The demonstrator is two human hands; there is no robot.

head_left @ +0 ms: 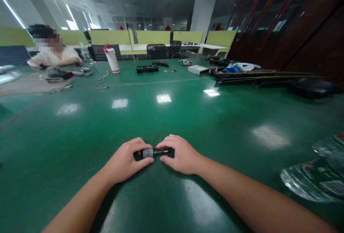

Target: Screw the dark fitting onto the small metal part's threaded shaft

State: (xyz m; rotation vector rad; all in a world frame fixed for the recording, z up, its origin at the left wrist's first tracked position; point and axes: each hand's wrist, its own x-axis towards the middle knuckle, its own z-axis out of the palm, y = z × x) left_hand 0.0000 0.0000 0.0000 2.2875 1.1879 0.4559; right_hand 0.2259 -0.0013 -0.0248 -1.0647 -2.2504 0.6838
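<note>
A small cylindrical tool [148, 153] with a grey-black body and a thin dark shaft lies level just above or on the green table [161, 118], in the lower middle. My left hand [131, 159] is wrapped round its thick end, thumb in front and fingers behind. Close by on the right, my right hand [180, 154] is curved around the thin end, thumb and fingers apart with the shaft tip between them. Whether its fingertips touch the shaft is hard to tell.
Clear plastic bottles [314, 181] lie at the right edge. Farther back stand a white bottle [111, 59], a black part [147, 69], a white box [198, 69] and long dark bars [242, 77]. Another person [55, 52] sits at the far left.
</note>
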